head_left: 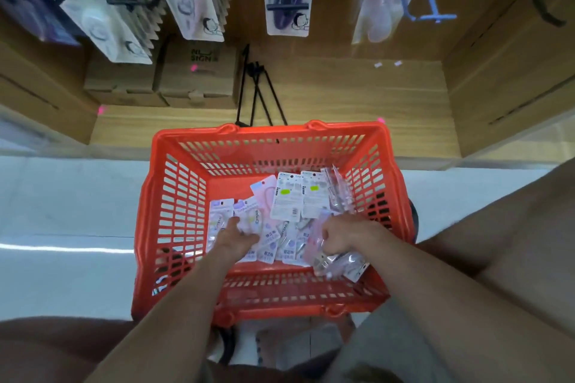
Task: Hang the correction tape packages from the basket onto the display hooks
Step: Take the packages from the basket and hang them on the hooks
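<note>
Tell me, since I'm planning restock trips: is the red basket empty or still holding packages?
Still holding: correction tape packages cover the red basket floor, both hands among them.

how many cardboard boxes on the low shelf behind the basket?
2. One cardboard box sits at far left, partly behind hanging packages; the other box, printed NU SIGN, stands right beside it. More may be hidden behind them.

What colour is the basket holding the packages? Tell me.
Red-orange, a slotted plastic basket; the head view shows it plainly.
</note>
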The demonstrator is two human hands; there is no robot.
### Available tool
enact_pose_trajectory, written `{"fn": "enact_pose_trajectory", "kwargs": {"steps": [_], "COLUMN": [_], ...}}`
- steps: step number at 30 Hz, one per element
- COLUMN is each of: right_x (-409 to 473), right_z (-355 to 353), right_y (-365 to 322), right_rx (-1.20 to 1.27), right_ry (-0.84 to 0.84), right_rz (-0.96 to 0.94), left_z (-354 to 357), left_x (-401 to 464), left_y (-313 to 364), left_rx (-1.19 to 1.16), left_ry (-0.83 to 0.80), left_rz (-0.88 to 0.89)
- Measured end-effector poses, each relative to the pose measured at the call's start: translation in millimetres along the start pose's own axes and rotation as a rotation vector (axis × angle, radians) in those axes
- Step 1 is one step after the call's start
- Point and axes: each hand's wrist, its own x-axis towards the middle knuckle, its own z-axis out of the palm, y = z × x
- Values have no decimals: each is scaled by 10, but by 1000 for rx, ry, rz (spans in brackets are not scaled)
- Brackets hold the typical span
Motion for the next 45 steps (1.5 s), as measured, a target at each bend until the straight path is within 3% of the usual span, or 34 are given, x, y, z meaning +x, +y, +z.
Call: {"fn": "enact_pose_trajectory", "kwargs": {"steps": [5, 9, 12, 15, 18, 23, 28, 34, 45], "right_x": [-54, -42, -31, -13, 3, 99, 165, 214, 290], "right_z": [27, 54, 108, 146, 140, 71, 76, 246, 277], "right_y": [13, 45, 43, 43, 62, 50, 52, 85, 29], "right_rx": [-150, -70, -196, -233, -205, 11, 451, 434, 361], "right_ry": [-76, -97, -54, -2, 65, 267, 380, 199, 58], "right_rz": [13, -13, -12, -17, -62, -128, -96, 0, -6], "left_z": [43, 104, 156, 84, 23, 78, 114, 168, 154], "left_x": [80, 130, 178, 241, 291, 386, 432, 458, 513], "left_y": [-104, -171, -185, -170, -174, -234, -263, -230, -266], "left_rx": [-14, 111, 177, 139, 87, -22, -126, -196, -394], "left_ry": [86, 144, 161, 286, 239, 190, 104, 110, 62], "left_rz": [-34, -139, -197, -190, -173, -135, -159, -212, -133]}}
